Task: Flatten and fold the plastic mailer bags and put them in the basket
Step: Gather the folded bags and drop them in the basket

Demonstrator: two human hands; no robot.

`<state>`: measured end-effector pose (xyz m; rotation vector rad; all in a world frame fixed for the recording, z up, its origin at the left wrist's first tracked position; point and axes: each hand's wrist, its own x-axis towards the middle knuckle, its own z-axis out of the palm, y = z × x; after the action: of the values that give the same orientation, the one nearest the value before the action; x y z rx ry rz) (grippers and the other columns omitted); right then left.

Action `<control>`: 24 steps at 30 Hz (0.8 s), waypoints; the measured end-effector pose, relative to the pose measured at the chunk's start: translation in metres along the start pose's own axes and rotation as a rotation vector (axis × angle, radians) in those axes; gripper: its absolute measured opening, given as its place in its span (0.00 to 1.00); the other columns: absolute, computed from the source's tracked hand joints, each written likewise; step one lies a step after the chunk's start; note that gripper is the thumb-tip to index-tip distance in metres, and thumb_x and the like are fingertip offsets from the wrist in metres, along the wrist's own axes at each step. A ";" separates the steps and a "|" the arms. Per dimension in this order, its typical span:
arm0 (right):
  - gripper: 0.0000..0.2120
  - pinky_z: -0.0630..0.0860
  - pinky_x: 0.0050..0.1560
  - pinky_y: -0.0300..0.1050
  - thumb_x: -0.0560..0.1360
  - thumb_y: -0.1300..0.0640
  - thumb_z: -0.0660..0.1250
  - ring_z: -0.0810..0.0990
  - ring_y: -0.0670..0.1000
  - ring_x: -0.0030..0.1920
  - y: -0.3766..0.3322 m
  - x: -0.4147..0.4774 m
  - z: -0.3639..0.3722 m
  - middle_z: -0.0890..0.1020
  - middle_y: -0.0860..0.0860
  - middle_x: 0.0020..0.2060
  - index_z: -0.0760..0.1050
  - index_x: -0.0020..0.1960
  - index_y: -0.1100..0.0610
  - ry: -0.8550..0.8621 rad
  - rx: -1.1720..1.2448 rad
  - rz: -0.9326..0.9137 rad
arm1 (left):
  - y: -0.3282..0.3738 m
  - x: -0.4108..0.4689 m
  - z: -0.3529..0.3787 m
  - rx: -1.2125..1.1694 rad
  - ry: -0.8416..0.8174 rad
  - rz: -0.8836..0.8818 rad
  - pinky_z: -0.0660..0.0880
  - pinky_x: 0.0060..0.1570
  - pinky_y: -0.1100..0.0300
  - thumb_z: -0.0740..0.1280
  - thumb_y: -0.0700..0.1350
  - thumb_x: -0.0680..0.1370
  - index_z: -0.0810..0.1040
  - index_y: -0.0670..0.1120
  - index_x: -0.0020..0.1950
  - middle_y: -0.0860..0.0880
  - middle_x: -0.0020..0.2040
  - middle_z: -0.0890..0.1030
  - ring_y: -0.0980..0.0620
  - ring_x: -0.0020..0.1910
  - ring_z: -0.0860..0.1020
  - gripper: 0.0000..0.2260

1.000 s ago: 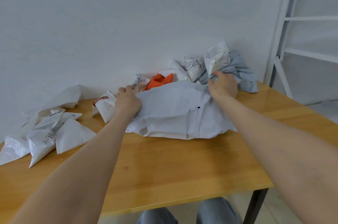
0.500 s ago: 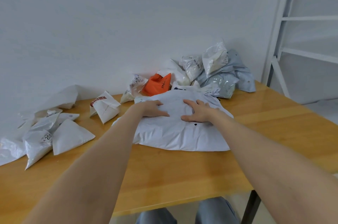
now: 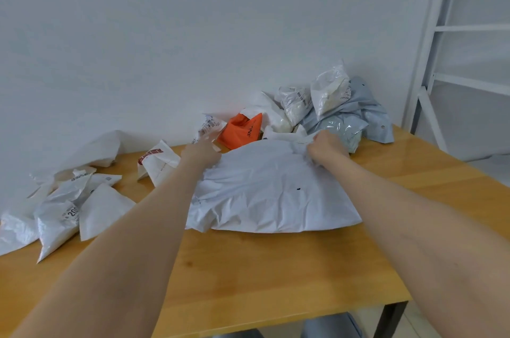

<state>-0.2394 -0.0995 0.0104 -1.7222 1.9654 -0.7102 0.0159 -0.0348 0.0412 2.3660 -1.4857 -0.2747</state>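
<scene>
A large white mailer bag (image 3: 273,194) lies crumpled on the wooden table (image 3: 276,277), mid-table. My left hand (image 3: 202,152) grips its far left edge. My right hand (image 3: 327,147) grips its far right edge, with the plastic bunched under the fingers. Behind it against the wall sits a heap of crumpled bags: an orange bag (image 3: 242,130), clear and white ones (image 3: 325,92), and pale blue-grey ones (image 3: 367,114). No basket is in view.
Several folded white triangular bags (image 3: 102,208) lie at the table's left, with a red-printed one (image 3: 160,163) nearer the middle. A white metal shelf frame (image 3: 441,61) stands to the right beyond the table. The table's near edge runs above my knees.
My hands went from pressing flat on the middle of the white bag to gripping its far edge, left and right. The bag's far edge is now bunched up.
</scene>
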 end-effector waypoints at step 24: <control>0.14 0.71 0.57 0.48 0.79 0.61 0.59 0.74 0.59 0.63 0.005 0.018 -0.004 0.76 0.58 0.63 0.71 0.65 0.60 0.334 0.498 0.253 | -0.035 0.026 0.029 -0.774 0.269 -0.059 0.72 0.35 0.62 0.52 0.30 0.75 0.75 0.54 0.67 0.43 0.53 0.82 0.48 0.34 0.74 0.29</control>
<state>-0.2477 -0.1164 0.0107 -1.0929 1.9434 -1.3230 0.0462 -0.0491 0.0016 1.7354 -0.9462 -0.4313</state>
